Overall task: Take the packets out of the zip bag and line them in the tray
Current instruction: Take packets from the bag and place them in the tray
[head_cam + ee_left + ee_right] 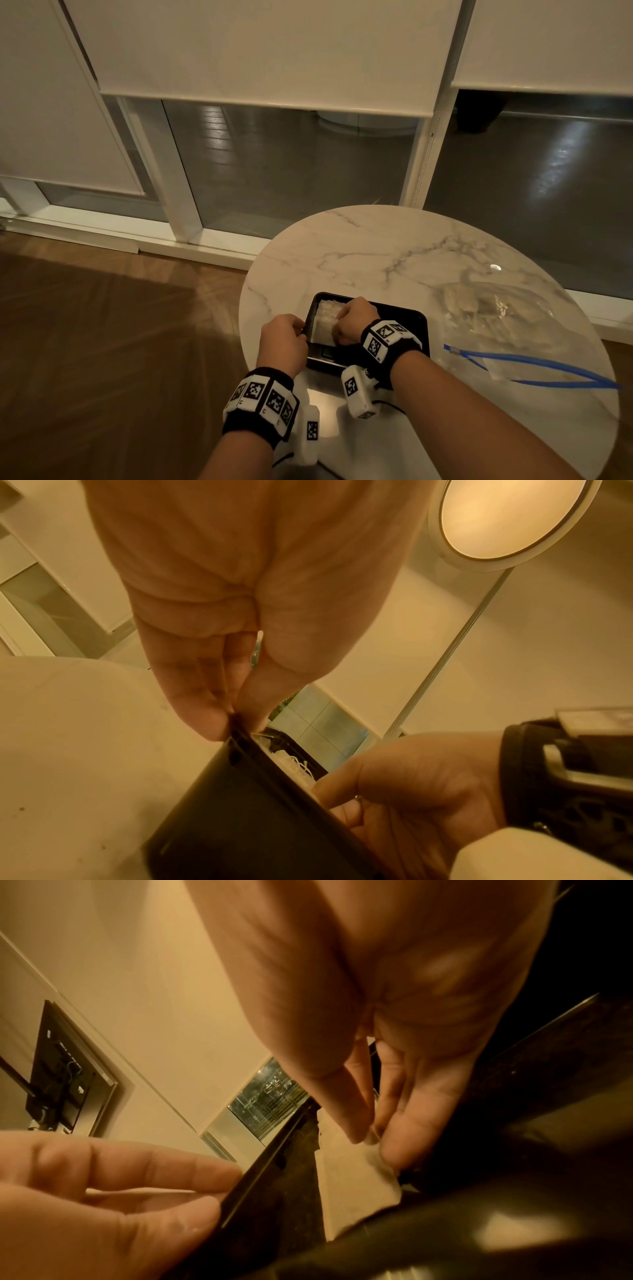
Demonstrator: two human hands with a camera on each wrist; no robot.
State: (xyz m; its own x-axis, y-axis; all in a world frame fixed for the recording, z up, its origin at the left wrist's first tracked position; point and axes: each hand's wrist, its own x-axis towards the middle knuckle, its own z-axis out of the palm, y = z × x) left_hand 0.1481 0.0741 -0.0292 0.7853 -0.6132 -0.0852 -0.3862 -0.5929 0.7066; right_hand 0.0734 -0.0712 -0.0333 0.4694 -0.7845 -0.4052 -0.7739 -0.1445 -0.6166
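Two hands are busy at the black tray (pixel 416 317), which sits on the round marble table (pixel 376 246) near its close edge. The left hand (pixel 282 339) is on the tray's left side, and its grip is clenched on the rim: thumb and fingers (pixel 205 718) pinch the thin black edge to keep the tray from sliding. The right hand (pixel 356 320) is down inside the tray, and its grip is pinching a white packet (pixel 323 329) near one corner, with the fingertips (pixel 394 1148) pressed on the soft white wrapper. That packet lies flat against the tray's left wall. More white stuff shows at the far end of the tray, maybe another packet, but I cannot tell for sure. The zip bag (pixel 507 318) lies flat on the table to the right of the tray, clear and crinkly, with its blue zip strip (pixel 534 368) on the near side. Pale lumps show through the plastic, so I think more packets are waiting in there. The packets look light, thin and bendy, so they should be easy to lift but may flop or slip. I would hold one by its flat sealed edge. The bag looks floppy and slippery too, so one hand should hold its mouth open.
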